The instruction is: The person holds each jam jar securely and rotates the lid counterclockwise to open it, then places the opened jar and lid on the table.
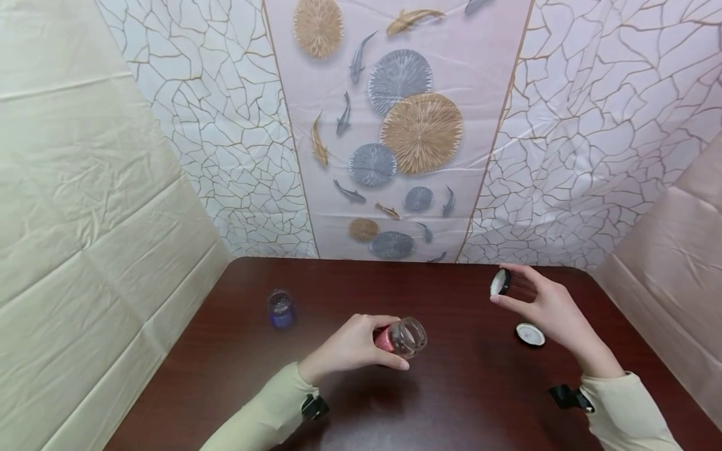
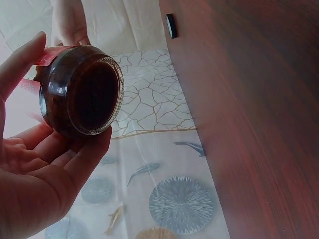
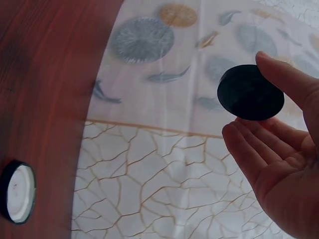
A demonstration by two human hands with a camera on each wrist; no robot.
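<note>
My left hand grips a small glass jar with a red label, held above the table. The jar lies tilted on its side, its uncovered mouth facing right. In the left wrist view the jar's round base faces the camera, and the glass looks dark. On the right, my right hand pinches a black lid between thumb and fingers, its white inside turned left, apart from the jar. The lid's dark outer face shows in the right wrist view.
A second black lid lies white side up on the table below my right hand. At the left stands another glass jar with a blue label. Patterned cloth hangs behind the dark wooden table.
</note>
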